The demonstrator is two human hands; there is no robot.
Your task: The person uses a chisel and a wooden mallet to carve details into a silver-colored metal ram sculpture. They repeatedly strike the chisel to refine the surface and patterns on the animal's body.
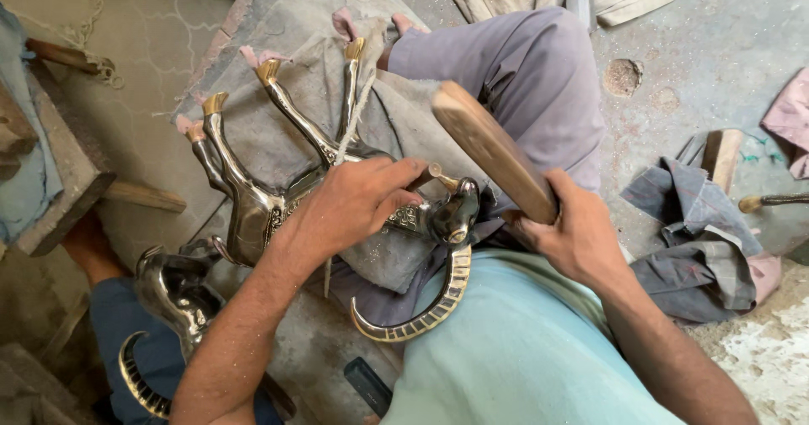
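A dusty grey concrete floor (691, 46) fills the background, strewn with rags and scraps, and the person sits low on it with a worn grey cloth (312, 80) spread over the lap.

On that cloth, near the centre of the view, lies a polished dark metal animal figure with brass-coloured hooves and a long curved ribbed horn (253, 210). It rests on its back, its four slim legs pointing toward 11 and 12 o'clock, its head toward 3 o'clock, and the horn sweeping down to 6 o'clock in a crescent over the light teal shirt.

The legs stand clear of everything above them; at 9 o'clock a rough stone block (59, 189) sits well apart, and at 7 o'clock a second shiny metal animal figure (173, 294) lies beside the lap. Open floor stretches toward 2 o'clock; a crumpled blue-grey rag (691, 231) lies at 3 o'clock.

The left hand (354, 206) presses on the figure's body, fingers curled together around a small wooden-handled punch (438, 175) whose tip meets the neck. The right hand (573, 235), just beside the head at 3 o'clock, is clamped tight around the handle of a flat brown wooden mallet (489, 147), raised and tilted toward 11 o'clock above the figure.
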